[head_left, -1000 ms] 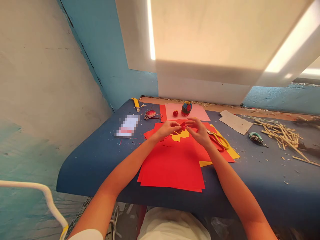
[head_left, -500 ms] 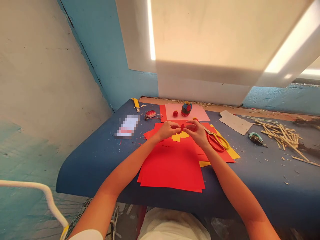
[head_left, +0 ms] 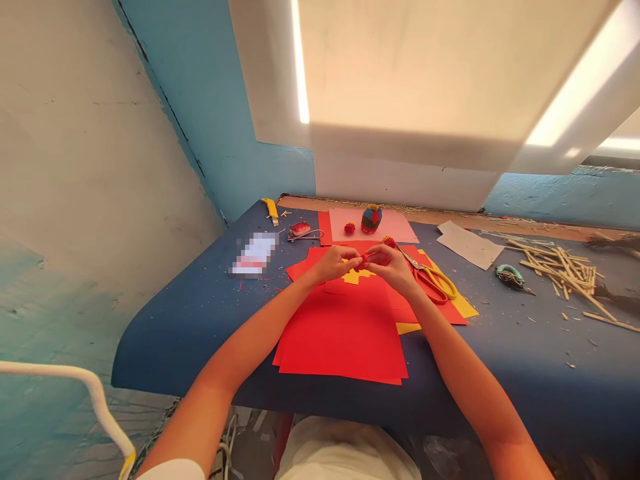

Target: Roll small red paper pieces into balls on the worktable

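The red sheets look like smooth matt paper; the scissors have metal blades, plastic-looking handles; the sticks, bare wood.

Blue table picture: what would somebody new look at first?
Probably the bright red sheets on the blue table, lower centre, with the left hand and right hand pinching a small red piece above them. Next, maybe the colourful rounded object on the pink sheet at the back, then the red-and-yellow-handled scissors right of the hands.

Red piece — yellow scraps
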Tool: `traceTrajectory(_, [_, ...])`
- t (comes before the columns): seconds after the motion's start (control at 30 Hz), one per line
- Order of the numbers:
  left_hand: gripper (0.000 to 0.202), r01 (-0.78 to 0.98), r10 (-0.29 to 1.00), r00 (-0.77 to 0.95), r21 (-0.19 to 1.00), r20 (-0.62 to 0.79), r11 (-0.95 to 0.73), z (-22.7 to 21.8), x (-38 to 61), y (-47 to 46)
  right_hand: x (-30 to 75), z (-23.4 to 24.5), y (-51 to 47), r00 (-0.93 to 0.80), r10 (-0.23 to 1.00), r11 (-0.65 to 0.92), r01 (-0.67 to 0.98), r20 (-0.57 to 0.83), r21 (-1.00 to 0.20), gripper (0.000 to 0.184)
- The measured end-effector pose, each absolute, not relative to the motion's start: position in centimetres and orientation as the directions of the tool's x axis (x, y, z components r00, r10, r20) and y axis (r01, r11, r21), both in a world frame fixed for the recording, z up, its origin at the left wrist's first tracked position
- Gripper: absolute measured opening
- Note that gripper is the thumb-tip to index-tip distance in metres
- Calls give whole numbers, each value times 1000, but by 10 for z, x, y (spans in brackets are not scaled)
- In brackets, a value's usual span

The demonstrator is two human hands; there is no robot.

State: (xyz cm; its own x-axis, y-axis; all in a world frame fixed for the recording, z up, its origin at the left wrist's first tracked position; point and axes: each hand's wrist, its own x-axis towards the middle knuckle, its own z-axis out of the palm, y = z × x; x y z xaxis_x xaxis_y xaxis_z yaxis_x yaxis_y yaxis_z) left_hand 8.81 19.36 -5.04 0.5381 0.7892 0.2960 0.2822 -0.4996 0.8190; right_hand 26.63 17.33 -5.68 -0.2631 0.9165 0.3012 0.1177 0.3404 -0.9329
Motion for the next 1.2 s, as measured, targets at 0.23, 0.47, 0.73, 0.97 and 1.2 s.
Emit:
traceTrajectory(0.23, [21,349,750,572,729,332,-589,-51,88,194,268,-54,171,-300,835,545,340,461,-766,14])
traceTrajectory(0.47, [22,323,782,530,774,329,-544,-50,88,193,268,-59,172,-315,664,729,478,678,-491,10])
traceTrajectory(0.73, [24,416,749,543,653,381,-633,-50,87,193,267,-55,171,-254,818,575,365,516,-732,19])
traceTrajectory(0.97, [24,450,726,528,579,441,-679,-53,88,194,267,-60,175,-261,815,579,378,517,-722,17])
traceTrajectory(1.2, [24,538,701,539,450,467,-713,-53,91,189,268,-62,176,-366,717,671,590,593,-448,12])
